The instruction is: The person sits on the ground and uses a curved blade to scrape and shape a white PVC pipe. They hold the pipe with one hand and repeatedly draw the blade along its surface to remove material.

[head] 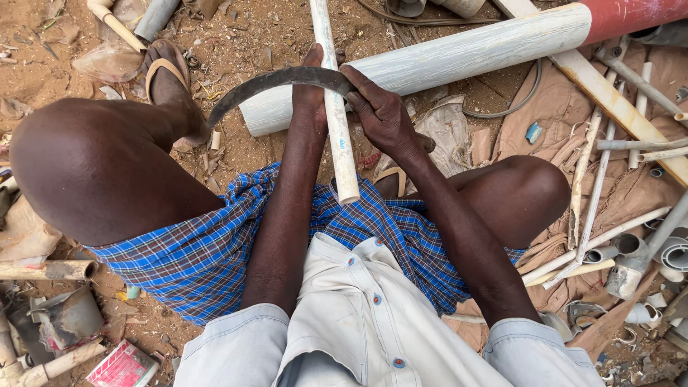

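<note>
Red-white carton [123, 367] beside left knee

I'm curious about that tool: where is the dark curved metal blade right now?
The dark curved metal blade lies across the thin white plastic pipe in the upper middle, gripped by the right hand, its tip pointing toward the sandalled foot.

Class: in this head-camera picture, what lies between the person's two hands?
Head view: the thin white plastic pipe runs between the left hand and right hand, with the dark curved metal blade crossing it.

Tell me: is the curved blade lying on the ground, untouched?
No. The right hand grips the curved blade across the thin white pipe.
</note>
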